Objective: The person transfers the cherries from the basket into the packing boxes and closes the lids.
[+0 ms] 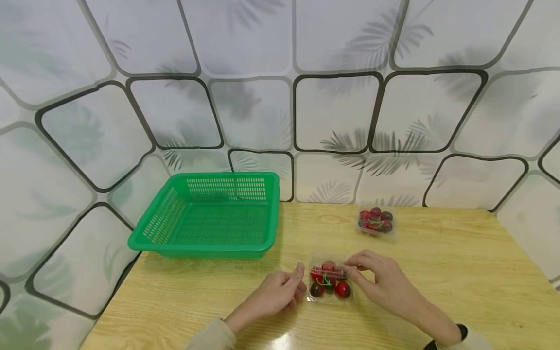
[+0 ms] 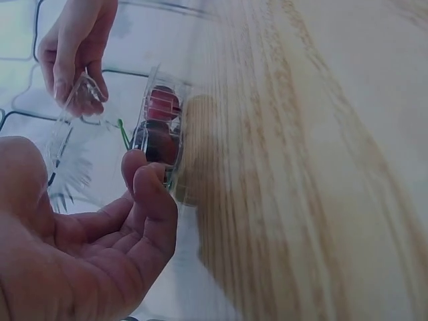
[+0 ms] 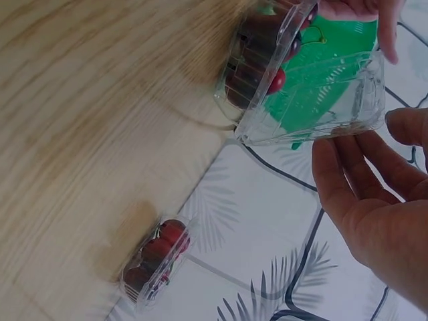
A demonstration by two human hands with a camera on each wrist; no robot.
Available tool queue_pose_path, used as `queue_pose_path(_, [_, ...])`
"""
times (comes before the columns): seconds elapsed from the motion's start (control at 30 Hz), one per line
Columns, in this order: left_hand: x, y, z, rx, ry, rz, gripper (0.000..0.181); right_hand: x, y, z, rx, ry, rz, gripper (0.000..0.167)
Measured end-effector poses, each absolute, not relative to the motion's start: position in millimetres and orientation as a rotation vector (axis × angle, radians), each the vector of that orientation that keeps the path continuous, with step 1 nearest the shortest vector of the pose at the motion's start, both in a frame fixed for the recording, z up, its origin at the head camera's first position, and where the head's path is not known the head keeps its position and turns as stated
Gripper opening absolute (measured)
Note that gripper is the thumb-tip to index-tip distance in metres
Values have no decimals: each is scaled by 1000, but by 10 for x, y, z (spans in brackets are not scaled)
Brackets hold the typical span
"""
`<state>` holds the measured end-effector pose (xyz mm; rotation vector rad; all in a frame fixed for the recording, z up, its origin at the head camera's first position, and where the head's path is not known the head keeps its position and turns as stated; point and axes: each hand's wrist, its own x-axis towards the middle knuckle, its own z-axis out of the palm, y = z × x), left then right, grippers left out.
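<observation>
A clear plastic clamshell box [image 1: 330,298] sits on the table with dark red cherries [image 1: 343,289] in it, some with green stems. Its lid [image 3: 364,100] stands raised on the hinge. My right hand [image 1: 387,279] pinches the lid's edge between thumb and fingers. My left hand [image 1: 277,291] is at the box's left side; its fingertips [image 2: 148,177] touch or nearly touch the wall, while the thumb stays apart from it.
A second clear box of cherries [image 1: 375,222] stands farther back to the right, near the wall. At the back left is a green plastic basket [image 1: 220,253] with slotted sides. The wooden table [image 1: 459,272] meets a patterned wall covering [image 1: 337,112].
</observation>
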<state>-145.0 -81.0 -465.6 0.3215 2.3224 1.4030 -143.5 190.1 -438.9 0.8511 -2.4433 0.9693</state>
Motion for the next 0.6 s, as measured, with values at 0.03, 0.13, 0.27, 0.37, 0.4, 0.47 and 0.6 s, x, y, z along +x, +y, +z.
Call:
queue_pose_path(0.03, [-1450, -804, -4659, 321, 2333, 1397, 75, -1429, 1901, -4394, 851, -2445, 976, 15])
queue_pose_path(0.13, [-1448, -789, -4669, 323, 2351, 1389, 72, -1410, 1903, -4410, 863, -2441, 999, 14])
queue_pose_path(0.27, [-1442, -781, -4676, 334, 2364, 1376, 66, -1381, 1902, -4436, 884, -2441, 1018, 14])
queue_pose_path(0.37, [-1436, -784, -4680, 343, 2363, 1369, 63, -1362, 1905, -4464, 887, -2448, 1038, 13])
queue_pose_path(0.4, [-1434, -786, -4680, 348, 2358, 1370, 61, -1356, 1908, -4473, 888, -2446, 1042, 12])
queue_pose_path(0.47, [-1429, -792, -4686, 356, 2344, 1373, 56, -1346, 1911, -4491, 889, -2444, 1050, 11])
queue_pose_path(0.6, [-1421, -809, -4699, 371, 2321, 1374, 47, -1325, 1914, -4520, 883, -2448, 1057, 10])
